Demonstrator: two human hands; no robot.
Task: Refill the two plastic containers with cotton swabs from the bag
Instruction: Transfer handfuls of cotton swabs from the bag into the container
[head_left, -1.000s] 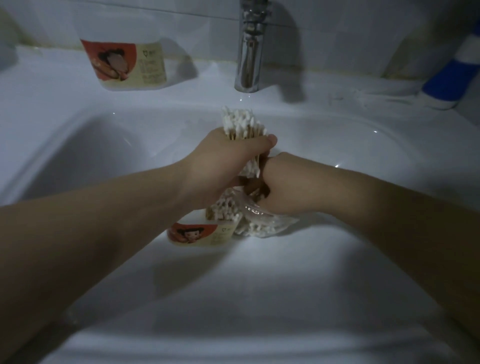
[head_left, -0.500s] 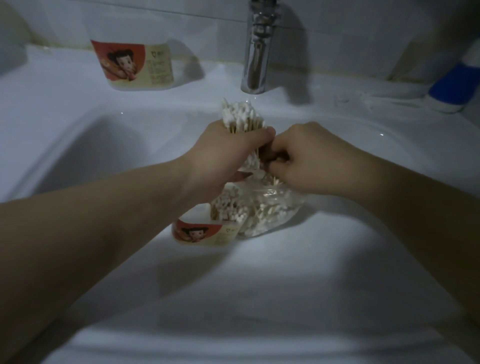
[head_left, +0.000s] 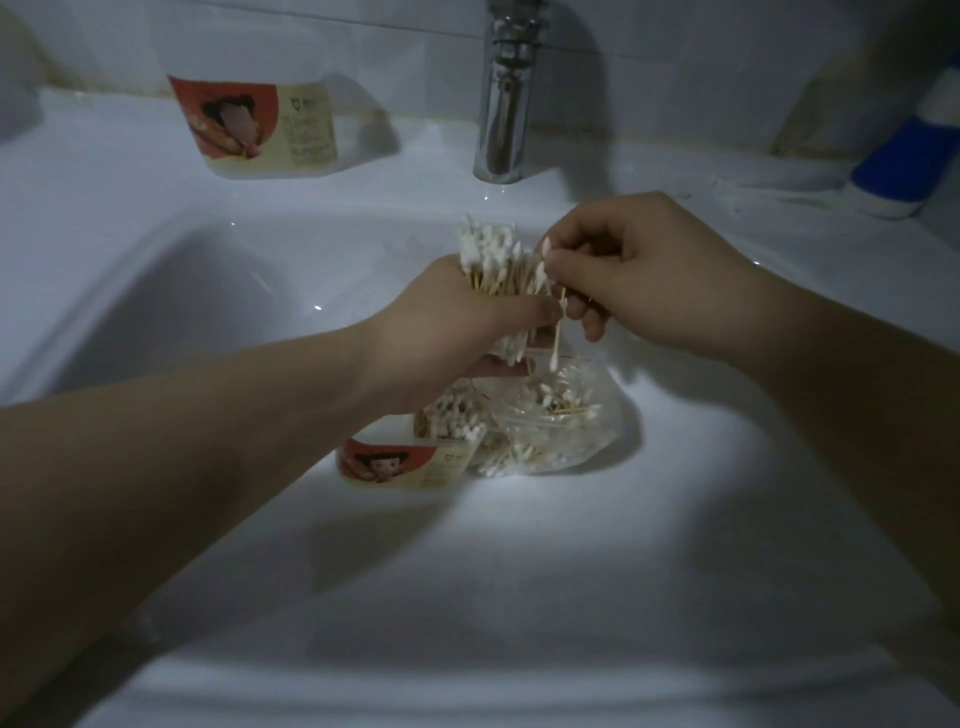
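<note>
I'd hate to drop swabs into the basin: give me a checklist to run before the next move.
1. Left hand grips the bundle of cotton swabs: ok.
2. Right hand pinches the stray swab at the bundle's edge: ok, though it hangs low.
3. Near container sits below the left hand: ok.
4. Room left in the near container: cannot tell, the hand hides its mouth.
5. Bag beside the near container, swabs remaining: ok.
6. Far container on the ledge filled: cannot tell.

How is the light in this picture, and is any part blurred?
Head view: dim overall, with one bright pool on the sink in front of the bag; the label of the far container is smeared by blur; the corners fall dark.
</note>
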